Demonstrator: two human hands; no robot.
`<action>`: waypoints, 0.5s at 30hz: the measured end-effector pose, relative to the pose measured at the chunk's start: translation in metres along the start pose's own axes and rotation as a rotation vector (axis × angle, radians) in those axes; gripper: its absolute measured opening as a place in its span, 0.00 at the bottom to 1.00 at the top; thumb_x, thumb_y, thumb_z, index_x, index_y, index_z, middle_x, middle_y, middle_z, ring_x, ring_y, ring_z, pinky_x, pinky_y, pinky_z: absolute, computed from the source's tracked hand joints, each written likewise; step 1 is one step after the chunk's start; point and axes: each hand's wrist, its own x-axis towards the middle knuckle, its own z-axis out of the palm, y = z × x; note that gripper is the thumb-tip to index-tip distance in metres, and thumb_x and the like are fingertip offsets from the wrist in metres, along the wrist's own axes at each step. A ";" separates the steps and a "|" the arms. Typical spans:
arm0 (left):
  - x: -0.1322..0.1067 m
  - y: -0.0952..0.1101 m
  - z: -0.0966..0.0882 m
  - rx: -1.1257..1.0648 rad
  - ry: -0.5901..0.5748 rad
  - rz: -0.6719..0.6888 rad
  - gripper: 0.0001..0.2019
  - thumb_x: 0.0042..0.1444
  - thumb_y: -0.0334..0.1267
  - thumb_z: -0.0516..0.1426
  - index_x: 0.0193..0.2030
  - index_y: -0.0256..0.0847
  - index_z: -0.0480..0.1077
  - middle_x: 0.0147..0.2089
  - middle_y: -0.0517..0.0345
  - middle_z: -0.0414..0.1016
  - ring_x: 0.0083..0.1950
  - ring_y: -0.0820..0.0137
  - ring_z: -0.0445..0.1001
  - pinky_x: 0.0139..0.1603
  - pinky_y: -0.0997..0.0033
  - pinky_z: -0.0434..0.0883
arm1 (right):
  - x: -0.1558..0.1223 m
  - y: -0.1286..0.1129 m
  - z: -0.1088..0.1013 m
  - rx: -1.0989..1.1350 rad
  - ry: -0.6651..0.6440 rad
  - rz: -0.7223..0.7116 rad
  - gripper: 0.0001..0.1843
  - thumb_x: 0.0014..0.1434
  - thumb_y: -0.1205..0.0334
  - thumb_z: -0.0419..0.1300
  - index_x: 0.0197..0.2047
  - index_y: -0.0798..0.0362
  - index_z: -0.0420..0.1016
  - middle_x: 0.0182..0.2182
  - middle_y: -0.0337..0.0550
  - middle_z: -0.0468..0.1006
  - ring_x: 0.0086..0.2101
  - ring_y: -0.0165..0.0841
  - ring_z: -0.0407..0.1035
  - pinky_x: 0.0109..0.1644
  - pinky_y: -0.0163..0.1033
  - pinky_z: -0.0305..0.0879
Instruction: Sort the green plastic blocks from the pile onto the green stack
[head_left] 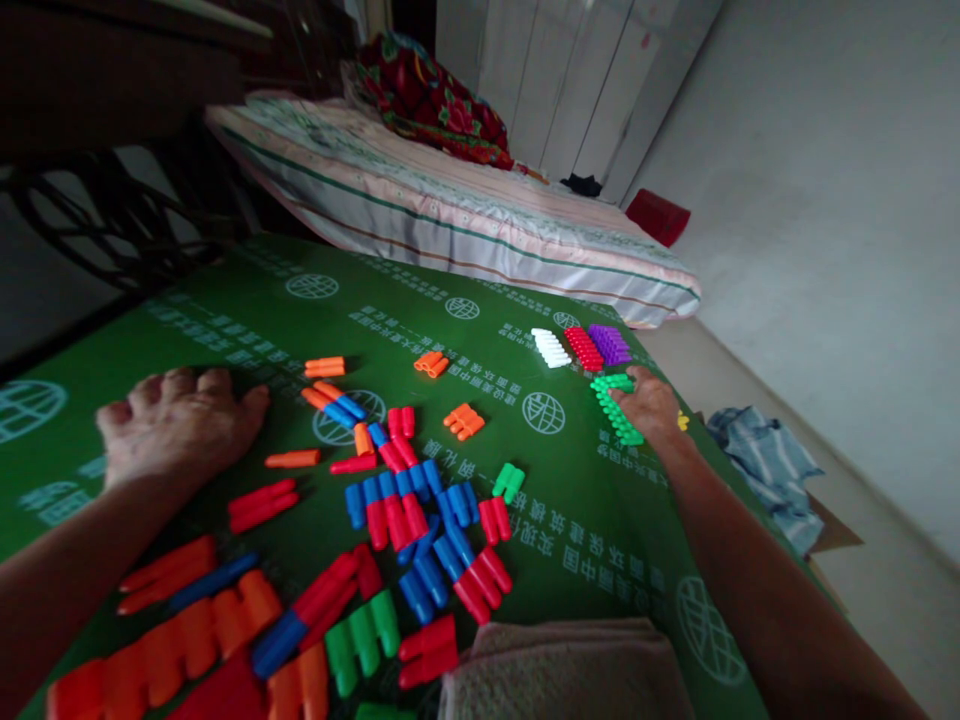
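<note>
My left hand (174, 420) rests palm down on the green printed sheet (570, 500), fingers curled, holding nothing I can see. My right hand (651, 402) reaches to the far right and lies on a row of green plastic pieces (616, 410); its fingers are mostly hidden. Beyond that hand sit sorted rows of white pieces (551, 347), red pieces (583, 349) and purple pieces (609, 343). A loose heap of red, blue, orange and green pieces (409, 510) is scattered between my arms.
A folded pinkish cloth (562, 665) lies at the near edge. Behind the sheet is a mattress (450, 215) with a red floral bundle (431, 100). A blue-grey cloth (772, 460) lies on the floor to the right.
</note>
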 end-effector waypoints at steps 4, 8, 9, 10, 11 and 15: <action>-0.002 0.001 -0.003 0.001 -0.012 -0.005 0.38 0.55 0.59 0.32 0.56 0.29 0.63 0.61 0.30 0.59 0.63 0.42 0.55 0.59 0.40 0.59 | 0.000 0.001 0.000 0.007 -0.021 -0.004 0.30 0.57 0.49 0.58 0.60 0.52 0.66 0.47 0.52 0.78 0.47 0.44 0.73 0.46 0.43 0.67; -0.001 0.001 -0.003 0.001 -0.003 -0.001 0.38 0.55 0.59 0.32 0.56 0.30 0.63 0.61 0.31 0.59 0.64 0.42 0.55 0.59 0.39 0.59 | 0.000 0.001 0.001 -0.004 -0.030 -0.017 0.30 0.58 0.49 0.58 0.60 0.53 0.66 0.47 0.53 0.78 0.47 0.44 0.73 0.46 0.42 0.67; -0.001 0.000 -0.002 0.003 -0.002 0.001 0.38 0.56 0.59 0.32 0.56 0.30 0.63 0.61 0.31 0.59 0.64 0.42 0.55 0.59 0.39 0.59 | 0.000 0.001 0.001 -0.006 -0.028 -0.019 0.30 0.58 0.49 0.58 0.60 0.53 0.66 0.47 0.52 0.79 0.47 0.44 0.73 0.46 0.42 0.67; 0.000 0.000 -0.001 0.004 -0.001 0.001 0.38 0.56 0.59 0.32 0.56 0.30 0.63 0.61 0.31 0.59 0.63 0.42 0.55 0.59 0.39 0.59 | 0.000 0.001 0.001 -0.008 -0.026 -0.019 0.30 0.57 0.49 0.58 0.60 0.53 0.66 0.47 0.52 0.79 0.47 0.44 0.73 0.46 0.42 0.67; 0.000 0.000 -0.001 0.006 0.000 0.001 0.38 0.56 0.59 0.32 0.56 0.30 0.63 0.61 0.31 0.60 0.63 0.43 0.55 0.59 0.39 0.59 | 0.000 0.001 0.000 -0.009 -0.027 -0.020 0.30 0.57 0.49 0.58 0.60 0.53 0.66 0.47 0.52 0.79 0.47 0.44 0.73 0.46 0.42 0.67; 0.000 0.001 0.000 0.010 0.002 0.005 0.38 0.56 0.59 0.32 0.56 0.30 0.63 0.61 0.31 0.60 0.63 0.43 0.56 0.59 0.40 0.60 | -0.001 0.000 -0.001 -0.011 -0.035 -0.025 0.29 0.58 0.49 0.58 0.60 0.53 0.67 0.47 0.52 0.79 0.46 0.44 0.73 0.46 0.42 0.67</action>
